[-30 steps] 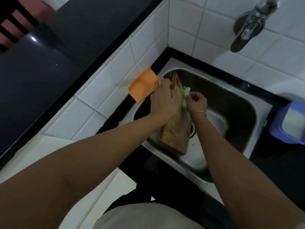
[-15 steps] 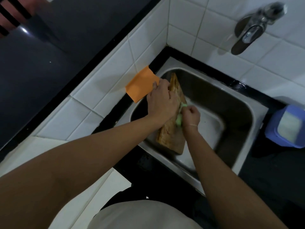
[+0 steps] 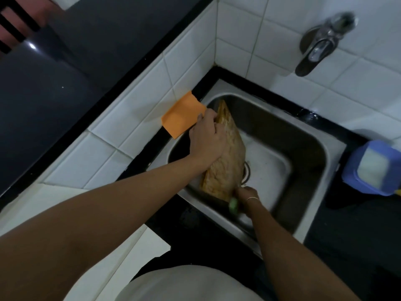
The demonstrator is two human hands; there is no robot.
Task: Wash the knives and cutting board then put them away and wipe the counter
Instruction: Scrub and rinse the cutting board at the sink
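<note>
Slid down to board's [image 3: 225,161] near corner, right hand [image 3: 247,195] seemingly pinching sponge [image 3: 234,204]; left hand [image 3: 206,140] gripping top edge. Still scrubbing; knives, counter pending.

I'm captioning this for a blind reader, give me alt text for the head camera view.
A left hand holds a wooden cutting board tilted in a steel sink while the right hand scrubs its near edge with a green sponge. An orange cloth lies beside the sink.

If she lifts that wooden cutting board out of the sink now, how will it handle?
The cutting board looks stiff: it stands tilted on edge in the sink without sagging. It is probably slick, since the right hand scrubs it with a green sponge. It may tip if the left hand gripping its upper edge lets go.
</note>
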